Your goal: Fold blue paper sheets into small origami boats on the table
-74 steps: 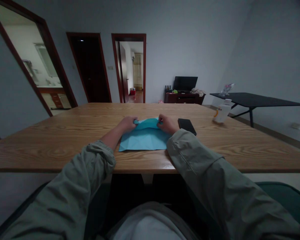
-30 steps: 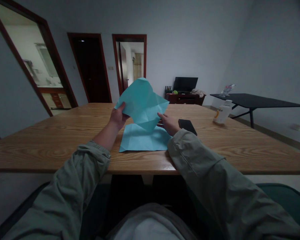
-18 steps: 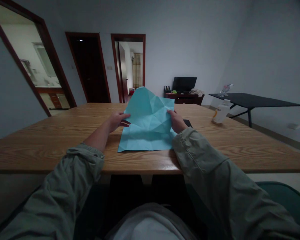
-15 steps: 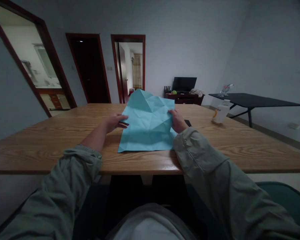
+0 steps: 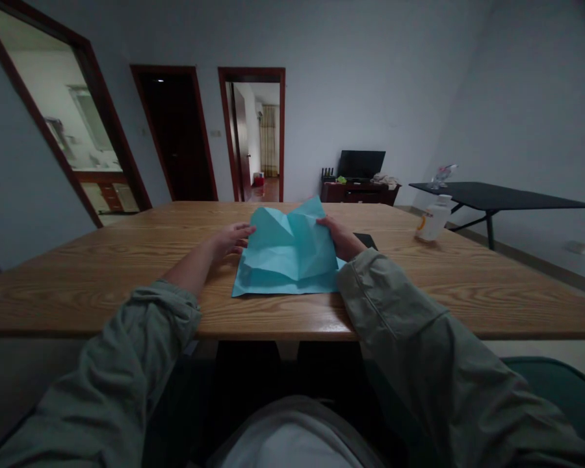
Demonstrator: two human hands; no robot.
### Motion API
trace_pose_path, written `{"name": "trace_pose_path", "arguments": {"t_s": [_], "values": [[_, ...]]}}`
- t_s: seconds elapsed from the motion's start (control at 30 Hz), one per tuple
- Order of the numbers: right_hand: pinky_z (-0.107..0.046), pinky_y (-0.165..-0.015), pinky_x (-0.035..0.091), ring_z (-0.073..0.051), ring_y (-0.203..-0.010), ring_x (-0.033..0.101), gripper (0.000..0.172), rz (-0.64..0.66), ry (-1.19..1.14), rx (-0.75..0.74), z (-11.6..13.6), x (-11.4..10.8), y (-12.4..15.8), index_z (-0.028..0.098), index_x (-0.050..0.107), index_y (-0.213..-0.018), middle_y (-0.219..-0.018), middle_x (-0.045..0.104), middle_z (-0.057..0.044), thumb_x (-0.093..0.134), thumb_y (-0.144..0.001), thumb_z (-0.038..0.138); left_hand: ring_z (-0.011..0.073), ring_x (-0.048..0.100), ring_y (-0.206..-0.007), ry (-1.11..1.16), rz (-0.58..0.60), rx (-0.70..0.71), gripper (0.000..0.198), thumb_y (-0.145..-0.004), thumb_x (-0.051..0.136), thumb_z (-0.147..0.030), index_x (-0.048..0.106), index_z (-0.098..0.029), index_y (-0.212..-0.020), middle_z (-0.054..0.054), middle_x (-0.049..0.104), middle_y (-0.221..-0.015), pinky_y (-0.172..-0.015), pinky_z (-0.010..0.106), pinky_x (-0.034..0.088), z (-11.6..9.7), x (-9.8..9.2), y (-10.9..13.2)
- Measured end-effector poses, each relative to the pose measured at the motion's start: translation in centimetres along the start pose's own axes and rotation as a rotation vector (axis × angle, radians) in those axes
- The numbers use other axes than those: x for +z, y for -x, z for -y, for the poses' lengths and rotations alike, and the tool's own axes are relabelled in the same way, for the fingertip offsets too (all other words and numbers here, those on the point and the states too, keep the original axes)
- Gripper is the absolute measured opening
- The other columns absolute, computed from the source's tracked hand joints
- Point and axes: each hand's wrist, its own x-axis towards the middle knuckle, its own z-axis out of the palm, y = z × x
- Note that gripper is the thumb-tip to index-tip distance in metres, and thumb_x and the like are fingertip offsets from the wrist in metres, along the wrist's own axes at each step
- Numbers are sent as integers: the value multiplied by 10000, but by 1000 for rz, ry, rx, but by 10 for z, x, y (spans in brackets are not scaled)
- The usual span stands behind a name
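Note:
A sheet of light blue paper (image 5: 292, 250), marked with many creases, is on the wooden table in front of me. Its upper part is raised and bent over towards me, with a peak near the top; the lower edge lies flat on the wood. My left hand (image 5: 231, 240) has its fingertips at the sheet's left edge, thumb side on the paper and the lower fingers slightly apart. At the upper right edge, my right hand (image 5: 340, 237) pinches the sheet between thumb and fingers.
A dark flat object (image 5: 366, 241) lies behind my right hand. A white plastic bottle (image 5: 433, 220) stands on the right of the wooden table (image 5: 141, 260). Further right is a black folding table (image 5: 497, 195). A television (image 5: 361, 165) stands by the far wall.
The raised upper part of the paper has come down and forward over the lower part. My right hand has moved slightly left with its edge; my left hand stays by the left edge.

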Motion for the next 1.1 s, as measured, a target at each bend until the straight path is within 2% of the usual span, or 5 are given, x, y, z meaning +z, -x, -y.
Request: {"name": "trace_pose_path", "arguments": {"t_s": [0.2,0.4,0.63,0.8,1.1], "values": [[-289,-647,535,-164,-636,631,219,54,34,-4,-1,2,1,199,605,-893,-744,690,-14,679,-766,360,148,636,-703,41,-81,163,541,-628,815,-472,662,-148,-1034,57,690,-883,-623,250,507,3,9,-9],[-256,-556,453,-131,-570,551,349,-118,177,-183,4,-11,-5,190,591,-775,-661,616,13,774,-640,455,154,645,-690,55,-251,263,516,-618,815,-345,616,-153,-1053,53,687,-901,-657,296,537,5,0,-11],[-247,-619,384,-133,-667,512,140,-330,953,-385,1,-50,-14,173,582,-743,-700,583,7,651,-663,267,165,638,-679,-73,-251,177,508,-632,782,-359,592,-174,-1065,54,677,-910,-632,308,529,13,-16,-16],[-238,-584,361,-129,-645,512,121,-192,1322,-177,0,-55,-2,162,630,-813,-743,627,-15,620,-708,220,176,635,-705,-308,-204,110,488,-654,760,-340,608,-154,-1079,83,681,-946,-622,279,500,23,-18,-23],[-228,-619,402,-155,-740,594,147,-54,1550,-34,-7,-54,2,172,685,-867,-894,689,-67,667,-731,223,185,615,-718,-860,-231,78,577,-724,695,-314,563,-168,-1266,57,664,-875,-616,256,456,36,-17,-32]]}}
